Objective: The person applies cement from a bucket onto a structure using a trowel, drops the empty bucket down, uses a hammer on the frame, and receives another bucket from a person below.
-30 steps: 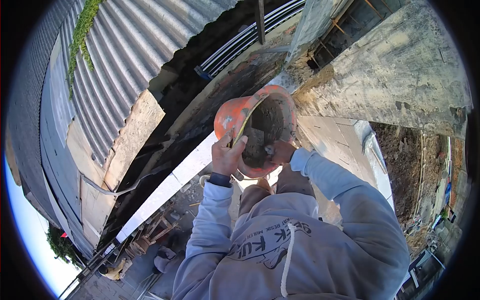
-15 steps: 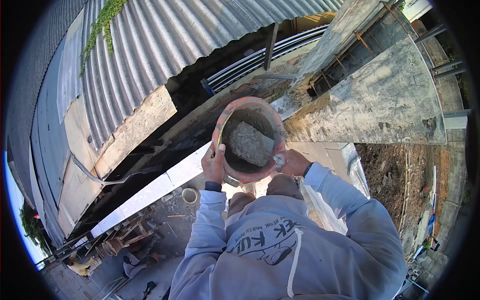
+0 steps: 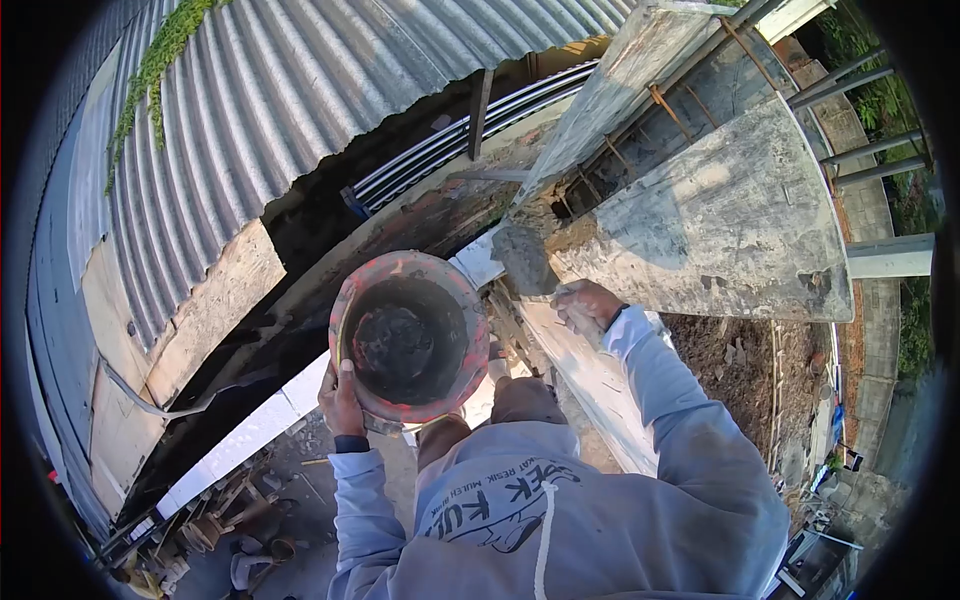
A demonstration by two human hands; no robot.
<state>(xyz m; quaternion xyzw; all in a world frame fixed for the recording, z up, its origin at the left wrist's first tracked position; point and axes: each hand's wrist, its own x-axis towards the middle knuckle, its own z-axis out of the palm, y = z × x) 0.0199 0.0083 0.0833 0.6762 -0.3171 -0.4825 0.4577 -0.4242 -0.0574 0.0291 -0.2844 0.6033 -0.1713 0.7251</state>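
Observation:
A mortar-stained bucket (image 3: 470, 385) with a worn red rim is tilted toward me, its dark inside showing a grey residue at the bottom. My left hand (image 3: 342, 400) grips its rim on the left side, thumb over the edge. To the right, my right hand (image 3: 588, 304) is closed around the handle of a trowel (image 3: 526, 262), which is mostly hidden by the fingers. The trowel's mortar-grey blade is at the narrow lower corner of a concrete-stained formwork panel (image 3: 720, 220). Whether the blade touches the panel is unclear.
Corrugated roofing (image 3: 260, 110) spreads across the upper left, with a dark gap below its edge. Rusty rebar (image 3: 670, 110) sticks out between the panels. A pale ledge (image 3: 250, 435) runs beneath me. Far below on the left, a person (image 3: 250, 565) is near scattered timber; soil lies at right.
The trowel has left the bucket and moved right to the panel's corner with my right hand. My left hand has shifted the bucket left; the mortar lump inside is gone.

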